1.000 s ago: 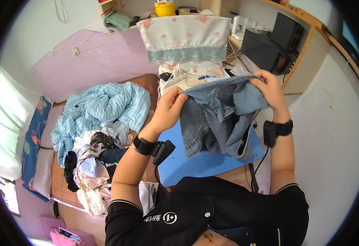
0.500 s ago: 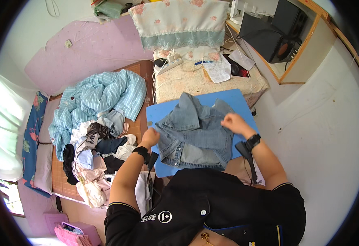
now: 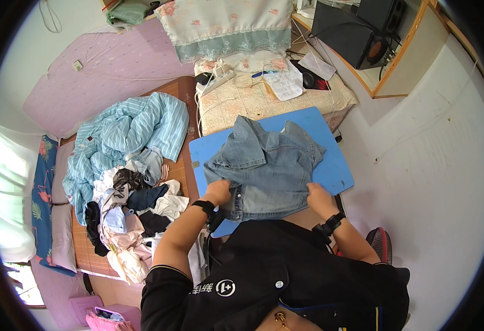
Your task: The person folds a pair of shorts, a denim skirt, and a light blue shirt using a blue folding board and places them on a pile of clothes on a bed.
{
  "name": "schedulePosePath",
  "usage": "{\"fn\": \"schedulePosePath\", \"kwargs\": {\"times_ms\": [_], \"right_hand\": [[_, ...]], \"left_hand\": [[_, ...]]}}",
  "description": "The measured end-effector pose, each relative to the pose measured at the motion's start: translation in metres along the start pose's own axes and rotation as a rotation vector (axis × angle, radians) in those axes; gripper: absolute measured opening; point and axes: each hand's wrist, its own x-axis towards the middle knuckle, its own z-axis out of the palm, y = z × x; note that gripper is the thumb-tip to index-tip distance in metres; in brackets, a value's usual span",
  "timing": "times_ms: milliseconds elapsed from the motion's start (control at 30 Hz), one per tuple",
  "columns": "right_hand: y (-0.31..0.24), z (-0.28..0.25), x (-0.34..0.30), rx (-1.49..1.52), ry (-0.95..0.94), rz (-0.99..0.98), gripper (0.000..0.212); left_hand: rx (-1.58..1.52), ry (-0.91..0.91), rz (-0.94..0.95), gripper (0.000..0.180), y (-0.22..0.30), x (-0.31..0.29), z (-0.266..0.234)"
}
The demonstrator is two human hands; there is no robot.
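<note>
A light-blue denim shirt with buttons along its lower left part lies on a blue board. Fabric of one sleeve is folded over at its upper left. My left hand is closed on the shirt's lower left side, close to the buttons. At the lower right edge, my right hand pinches the denim with its fingers together. The exact grip of the fingertips is partly hidden in both hands. Each wrist wears a black band.
Left of the board is a bed with a brown mat, a heap of mixed clothes and a striped blue quilt. Beyond the board, a cloth-covered surface holds a power strip and papers. A shoe shows at right.
My right hand has come down from the shirt's upper right to its lower right edge. My left hand has moved inward onto the lower left. The shirt's right side is spread farther out.
</note>
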Motion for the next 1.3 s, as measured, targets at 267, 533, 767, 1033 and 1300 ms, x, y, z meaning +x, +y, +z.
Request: {"fn": "schedulePosePath", "kwargs": {"times_ms": [267, 533, 767, 1033, 1300], "right_hand": [[0.041, -0.094, 0.037, 0.383, 0.566, 0.314, 0.025], [0.022, -0.082, 0.049, 0.822, 0.364, 0.446, 0.027], [0.013, -0.078, 0.061, 1.112, 0.334, 0.341, 0.025], [0.022, -0.031, 0.06, 0.771, 0.259, 0.533, 0.034], [0.017, 0.013, 0.04, 0.344, -0.02, 0.369, 0.062]], "left_hand": [[-0.55, 0.514, -0.097, 0.011, -0.021, -0.034, -0.099], [-0.732, 0.33, -0.057, 0.015, -0.024, -0.069, -0.079], [-0.069, 0.167, -0.024, 0.026, -0.012, -0.061, -0.065], [-0.367, 0.341, -0.01, 0.023, -0.007, -0.039, -0.072], [-0.89, 0.253, -0.077, 0.027, -0.014, -0.036, -0.069]]}}
